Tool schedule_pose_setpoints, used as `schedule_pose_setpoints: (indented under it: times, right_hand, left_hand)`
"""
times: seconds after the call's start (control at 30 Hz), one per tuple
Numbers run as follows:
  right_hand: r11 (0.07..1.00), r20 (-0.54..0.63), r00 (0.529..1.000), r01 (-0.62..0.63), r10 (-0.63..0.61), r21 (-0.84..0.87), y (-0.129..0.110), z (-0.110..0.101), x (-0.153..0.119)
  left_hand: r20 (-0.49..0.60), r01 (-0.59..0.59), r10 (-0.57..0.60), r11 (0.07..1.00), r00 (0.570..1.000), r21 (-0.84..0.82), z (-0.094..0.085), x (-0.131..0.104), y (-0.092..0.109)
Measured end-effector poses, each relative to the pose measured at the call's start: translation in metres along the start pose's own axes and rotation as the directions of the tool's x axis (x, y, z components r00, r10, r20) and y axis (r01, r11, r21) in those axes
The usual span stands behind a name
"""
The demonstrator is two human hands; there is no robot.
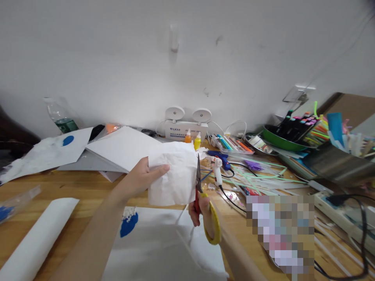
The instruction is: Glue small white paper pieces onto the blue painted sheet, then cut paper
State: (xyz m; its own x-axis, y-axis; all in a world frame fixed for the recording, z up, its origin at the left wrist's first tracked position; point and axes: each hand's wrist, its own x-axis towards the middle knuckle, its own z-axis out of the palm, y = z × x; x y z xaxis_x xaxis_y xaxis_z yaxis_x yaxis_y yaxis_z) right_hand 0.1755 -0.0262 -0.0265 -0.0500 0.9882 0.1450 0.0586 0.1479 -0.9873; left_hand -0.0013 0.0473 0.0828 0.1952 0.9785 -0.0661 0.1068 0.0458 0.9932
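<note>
My left hand (149,174) grips a white tissue (175,175) by its left edge, thumb on the near face, and holds it up above the table. In my right hand (202,210) is a pair of scissors (198,171) with red and yellow handles. Their blades point upward along the tissue's right edge; whether they bite into it I cannot tell. Below lies a white sheet of paper (146,249) with a blue patch (129,225) near its upper left corner, topped by small whitish bits.
On the right are hot glue guns (217,169), several markers in a green bowl (281,140), a power strip (336,214) and cables. Orange and yellow bottles (197,141) stand at the back. A rolled white sheet (41,238) and a plastic bottle (63,119) are at left.
</note>
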Motion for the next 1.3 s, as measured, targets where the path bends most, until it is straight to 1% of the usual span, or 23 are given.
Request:
schedule_pose_setpoints:
  times: [0.03, 0.1, 0.17, 0.33, 0.47, 0.57, 0.73, 0.93, 1.1, 1.2, 1.3]
  right_hand:
    - [1.0, -0.006, 1.0, -0.009, 0.009, 0.023, 0.002, 0.001, 0.0]
    - [0.997, 0.004, 0.999, -0.034, 0.034, 0.063, 0.005, 0.002, 0.001]
    - [0.996, 0.011, 0.998, -0.055, 0.054, 0.072, 0.007, 0.002, 0.001]
    - [0.989, 0.005, 0.996, -0.093, 0.093, 0.115, 0.0, 0.002, 0.002]
    - [0.976, 0.043, 0.988, -0.156, 0.151, 0.155, -0.008, 0.001, 0.002]
    - [0.967, 0.064, 0.982, -0.187, 0.179, 0.171, -0.008, 0.001, 0.001]
    - [0.964, 0.024, 0.98, -0.2, 0.199, 0.177, -0.005, 0.003, -0.001]
    - [0.954, 0.017, 0.961, -0.274, 0.275, 0.122, -0.017, 0.003, 0.0]
    - [0.95, 0.033, 0.953, -0.304, 0.302, 0.076, -0.02, 0.002, 0.001]
    - [0.957, 0.039, 0.961, -0.276, 0.273, 0.088, -0.016, 0.002, 0.001]
    - [0.962, 0.051, 0.977, -0.215, 0.209, 0.169, -0.009, 0.003, 0.0]
  left_hand:
    - [-0.007, -0.001, 0.002, 0.999, 1.0, 0.036, -0.001, 0.0, 0.0]
    - [0.021, -0.016, 0.013, 0.989, 1.0, 0.147, -0.001, -0.001, 0.001]
    - [0.051, -0.032, 0.022, 0.98, 0.998, 0.197, -0.001, -0.002, 0.004]
    - [0.166, -0.053, 0.019, 0.978, 0.986, 0.202, 0.003, -0.003, 0.011]
    - [0.185, -0.072, 0.038, 0.981, 0.982, 0.179, 0.001, -0.002, 0.009]
    - [0.174, -0.047, 0.016, 0.984, 0.985, 0.172, -0.001, -0.001, 0.007]
    - [0.105, -0.022, 0.002, 0.983, 0.994, 0.183, -0.006, 0.0, 0.002]
    - [0.051, -0.015, 0.004, 0.978, 0.999, 0.21, -0.011, 0.001, -0.002]
    - [0.074, -0.03, 0.015, 0.978, 0.997, 0.208, -0.008, 0.001, 0.004]
    - [0.078, -0.054, 0.042, 0.985, 0.996, 0.162, -0.003, 0.002, 0.006]
    - [0.063, -0.09, 0.085, 0.992, 0.994, 0.089, 0.001, 0.003, 0.004]
